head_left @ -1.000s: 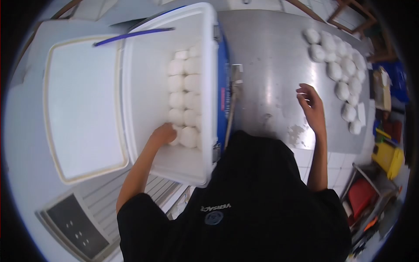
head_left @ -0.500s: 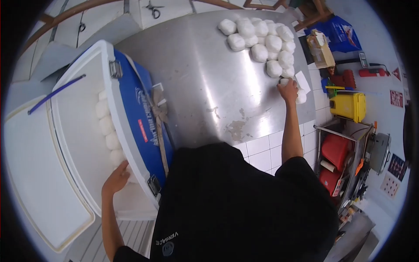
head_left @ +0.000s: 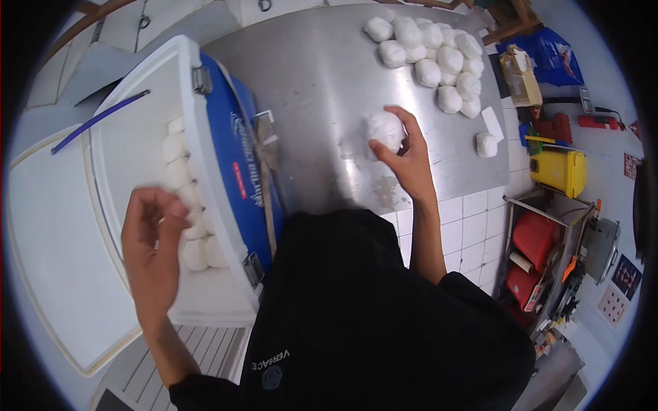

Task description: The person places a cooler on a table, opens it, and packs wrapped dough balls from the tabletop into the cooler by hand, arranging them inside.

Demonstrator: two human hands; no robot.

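Observation:
My right hand (head_left: 413, 163) grips a white ball (head_left: 384, 129), round and wrinkled like wrapped dough, above the middle of the steel table (head_left: 301, 89). My left hand (head_left: 152, 240) is above the open cooler box (head_left: 236, 154), fingers loosely curled, thumb apart, and nothing visible in it. Inside the box, a row of similar white balls (head_left: 178, 171) lies along the blue-sided wall; my left hand partly covers the view. A cluster of white balls (head_left: 449, 60) sits at the table's far right corner, and a lone ball (head_left: 486, 144) lies nearer, by a white card (head_left: 491, 123).
The cooler's white lid (head_left: 62, 253) lies folded open to the left, with a purple strap (head_left: 103, 120) across the gap. Right of the table stand a yellow bin (head_left: 558, 171) and a metal rack (head_left: 548, 205) holding red containers.
My right hand has taken a ball from near the card and carried it left over the table. My left hand has lifted away from the balls in the box.

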